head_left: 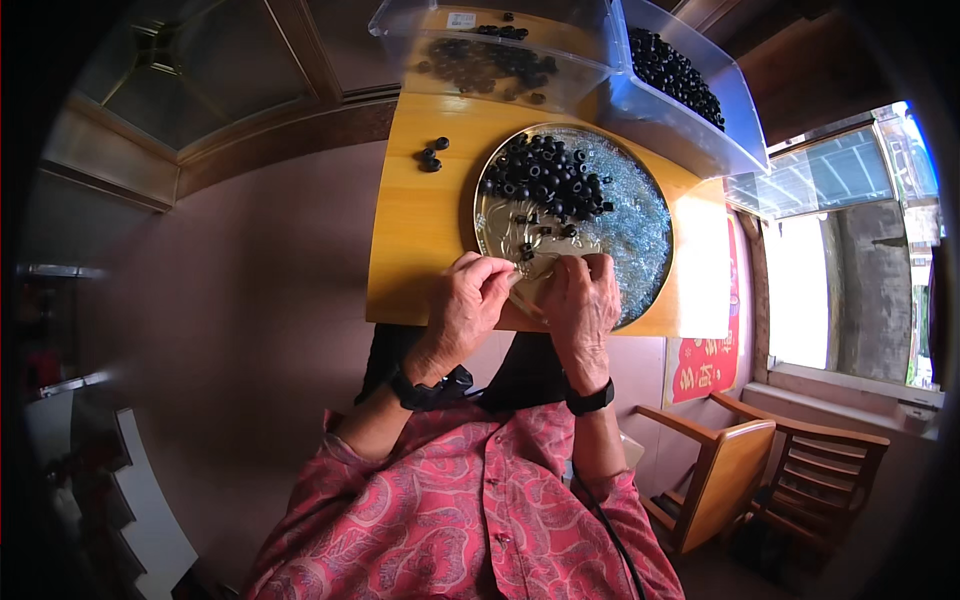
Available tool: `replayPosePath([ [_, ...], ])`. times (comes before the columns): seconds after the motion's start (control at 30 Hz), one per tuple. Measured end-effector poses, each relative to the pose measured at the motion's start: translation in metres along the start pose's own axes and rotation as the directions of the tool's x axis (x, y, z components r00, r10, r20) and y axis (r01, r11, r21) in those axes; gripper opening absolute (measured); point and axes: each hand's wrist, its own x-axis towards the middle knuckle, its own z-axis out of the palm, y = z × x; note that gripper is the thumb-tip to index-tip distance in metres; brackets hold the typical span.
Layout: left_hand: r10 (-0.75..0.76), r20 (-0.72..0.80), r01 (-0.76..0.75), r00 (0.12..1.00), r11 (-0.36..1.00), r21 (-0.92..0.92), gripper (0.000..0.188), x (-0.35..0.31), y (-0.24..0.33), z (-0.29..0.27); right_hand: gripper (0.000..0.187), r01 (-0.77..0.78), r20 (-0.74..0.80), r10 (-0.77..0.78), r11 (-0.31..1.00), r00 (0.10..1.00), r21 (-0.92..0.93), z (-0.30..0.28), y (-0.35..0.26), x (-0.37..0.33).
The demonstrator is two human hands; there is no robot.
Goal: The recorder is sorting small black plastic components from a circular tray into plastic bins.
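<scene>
Both of my hands work over the near part of a round metal tray (497, 222). My left hand (465, 305) is closed in a pinch at the tray's near left edge. Something tiny and pale shows at its fingertips, too small to name. Just to its right, my right hand (582, 310) is closed with its fingers bent down over the tray; whatever they hold is hidden. A pile of round black beads (545, 180) lies in the far part of the tray, with a few small black pieces (528, 250) nearer my fingers. Many tiny clear bluish pieces (637, 225) cover the tray's right side.
The tray stands on a yellow wooden table (420, 240). Several loose black beads (430, 160) lie left of it. Behind stand two clear plastic bins (560, 85) (690, 135) holding black parts. At the right are wooden chairs (735, 470) and an open window (830, 280).
</scene>
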Motion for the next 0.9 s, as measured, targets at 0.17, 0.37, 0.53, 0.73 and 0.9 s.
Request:
replayPosePath([
  [0.17, -0.012, 0.001, 0.012, 1.0, 0.997, -0.073, 0.009, -0.008, 0.004, -0.002, 0.009, 0.025, -0.035, -0.022, 0.994, 0.999, 0.102, -0.004, 0.001, -0.007],
  [0.37, -0.008, 0.007, 0.008, 1.0, 0.996, -0.083, 0.009, -0.01, 0.004, 0.0, 0.016, 0.022, -0.02, -0.016, 0.935, 1.0, 0.353, -0.012, -0.002, -0.017],
  [0.53, 0.017, -0.005, -0.017, 1.0, 0.996, -0.093, 0.01, -0.011, 0.002, 0.0, 0.013, -0.048, 0.022, 0.043, 0.866, 0.999, 0.497, -0.015, -0.007, -0.019],
  [0.73, -0.024, 0.056, 0.038, 0.998, 0.965, -0.261, 0.012, -0.011, 0.012, 0.002, 0.012, -0.048, 0.08, 0.003, 0.822, 0.997, 0.568, -0.021, -0.015, -0.023],
  [0.9, -0.115, 0.149, 0.162, 0.982, 0.922, -0.351, 0.014, -0.013, 0.007, 0.004, 0.014, -0.123, 0.117, 0.061, 0.756, 0.991, 0.642, -0.025, -0.027, -0.027],
])
